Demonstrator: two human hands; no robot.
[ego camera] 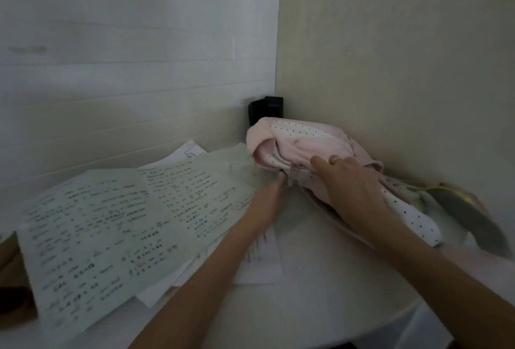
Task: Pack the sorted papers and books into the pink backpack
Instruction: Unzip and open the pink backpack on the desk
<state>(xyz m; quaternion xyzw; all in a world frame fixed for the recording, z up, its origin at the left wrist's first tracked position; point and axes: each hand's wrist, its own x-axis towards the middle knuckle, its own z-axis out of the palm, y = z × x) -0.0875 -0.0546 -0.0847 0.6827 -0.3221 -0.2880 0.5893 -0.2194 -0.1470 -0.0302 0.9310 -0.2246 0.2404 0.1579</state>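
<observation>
The pink backpack (301, 145), with white dotted panels, lies crumpled on its side in the corner of a white table (320, 287). My right hand (354, 181) rests on top of it, fingers spread over the pink fabric, a ring on one finger. My left hand (266, 203) reaches to the bag's near edge beside the zipper pull; motion blur hides whether its fingers grip anything. A wide pile of printed papers (117, 226) is spread over the table to the left, its right end touching the bag.
A black box-like object (266, 110) stands in the wall corner behind the bag. A grey and yellow item (468, 209) lies to the bag's right. Something brown (11, 273) shows at the left edge. The table's curved edge runs at bottom right.
</observation>
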